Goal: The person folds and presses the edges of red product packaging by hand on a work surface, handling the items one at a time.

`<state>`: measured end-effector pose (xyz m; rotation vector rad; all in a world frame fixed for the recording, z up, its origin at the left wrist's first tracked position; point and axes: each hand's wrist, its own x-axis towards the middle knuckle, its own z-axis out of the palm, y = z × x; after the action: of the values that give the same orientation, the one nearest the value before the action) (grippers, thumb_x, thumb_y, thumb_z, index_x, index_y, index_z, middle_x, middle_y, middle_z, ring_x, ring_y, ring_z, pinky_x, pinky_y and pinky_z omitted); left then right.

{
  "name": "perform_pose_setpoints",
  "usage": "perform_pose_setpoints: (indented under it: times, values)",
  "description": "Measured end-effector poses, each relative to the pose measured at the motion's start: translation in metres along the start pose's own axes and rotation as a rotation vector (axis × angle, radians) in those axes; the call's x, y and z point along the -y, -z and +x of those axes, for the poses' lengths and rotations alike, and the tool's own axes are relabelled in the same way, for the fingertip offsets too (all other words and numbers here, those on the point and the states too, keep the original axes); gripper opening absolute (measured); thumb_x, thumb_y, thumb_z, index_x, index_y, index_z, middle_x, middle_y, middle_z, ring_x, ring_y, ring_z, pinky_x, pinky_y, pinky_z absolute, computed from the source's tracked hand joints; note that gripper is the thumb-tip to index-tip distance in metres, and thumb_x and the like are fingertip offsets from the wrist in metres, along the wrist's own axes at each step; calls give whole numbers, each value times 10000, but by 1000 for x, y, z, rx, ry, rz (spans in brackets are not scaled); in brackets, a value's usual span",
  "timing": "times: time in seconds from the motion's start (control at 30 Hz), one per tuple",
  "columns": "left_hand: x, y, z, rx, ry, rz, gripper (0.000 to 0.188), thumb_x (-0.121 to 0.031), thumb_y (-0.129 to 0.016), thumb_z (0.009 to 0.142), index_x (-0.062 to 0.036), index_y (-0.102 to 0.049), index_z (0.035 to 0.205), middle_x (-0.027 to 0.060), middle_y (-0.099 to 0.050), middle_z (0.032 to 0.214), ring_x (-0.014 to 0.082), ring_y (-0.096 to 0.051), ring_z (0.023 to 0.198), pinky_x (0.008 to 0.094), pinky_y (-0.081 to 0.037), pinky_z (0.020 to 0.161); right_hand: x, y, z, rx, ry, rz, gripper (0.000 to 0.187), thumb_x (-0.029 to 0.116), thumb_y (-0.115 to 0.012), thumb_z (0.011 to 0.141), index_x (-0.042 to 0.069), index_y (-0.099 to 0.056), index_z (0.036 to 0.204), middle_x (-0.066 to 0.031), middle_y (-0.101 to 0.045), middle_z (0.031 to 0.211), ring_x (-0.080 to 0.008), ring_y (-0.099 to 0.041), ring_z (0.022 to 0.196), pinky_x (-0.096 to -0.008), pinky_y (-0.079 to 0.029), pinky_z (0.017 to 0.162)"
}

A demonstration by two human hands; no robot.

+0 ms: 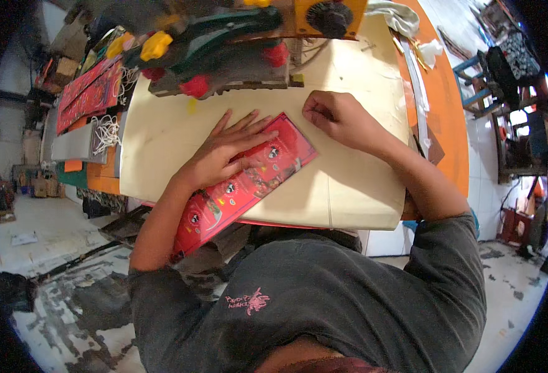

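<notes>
A long, glossy red printed sheet (243, 189) lies slantwise on the pale table covering (361, 193), its near left end hanging past the front edge. Flat on its upper part rests my left hand (236, 146), fingers spread, some beyond the sheet's far edge. My right hand (336, 118) is closed, with curled fingers and the thumb side turned inward, just right of the sheet's far corner and apart from it. Whatever those fingers hold, if anything, is hidden.
Close beyond my hands stands a dark machine (224, 46) with red and yellow knobs and a yellow box (330, 15). Red printed bags (90, 90) with white cords (106, 132) lie at the left. A metal strip (418, 93) runs along the orange table's right side.
</notes>
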<state>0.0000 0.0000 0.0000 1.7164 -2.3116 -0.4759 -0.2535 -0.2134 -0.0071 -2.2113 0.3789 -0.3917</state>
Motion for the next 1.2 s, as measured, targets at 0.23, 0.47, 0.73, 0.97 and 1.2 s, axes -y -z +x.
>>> perform_pose_setpoints:
  times: [0.23,0.47,0.73,0.97,1.2]
  values:
    - [-59,-23,7,-255,189,-131,607,-223,-742,987,-123,-577,1563,158,-583,1571,396,-485,1507,560,-320,1275,-7,-13,-12,33,-86,170,136,112,-689,1032,-21,-680,1060,-44,-662,809,-117,-580,724,-319,-503,677]
    - [-55,-40,38,-559,278,-95,435,-342,-788,996,-43,-679,1292,203,-719,1202,427,-689,1099,506,-544,984,-10,-2,-11,167,-73,230,196,208,-672,1071,14,-688,1078,3,-631,809,-84,-548,708,-285,-468,624]
    - [-45,-30,29,-454,360,-140,444,-398,-768,1014,-27,-675,1238,220,-756,1074,442,-738,964,498,-585,849,-5,12,-10,422,-182,381,264,278,-690,1043,17,-707,1074,11,-638,836,-76,-557,754,-271,-470,642]
    - [-39,-28,31,-478,359,-217,424,-393,-763,1018,-27,-681,1215,225,-753,1038,432,-741,933,501,-580,814,-3,16,-9,447,-69,273,224,194,-726,923,6,-727,1044,-5,-674,865,-69,-565,758,-265,-446,643]
    - [-39,-28,29,-455,415,-267,409,-391,-766,1015,-37,-685,1203,216,-760,1015,420,-749,893,488,-585,778,3,16,-10,462,-87,246,198,158,-708,871,-9,-734,974,-12,-657,820,-73,-578,717,-266,-445,622]
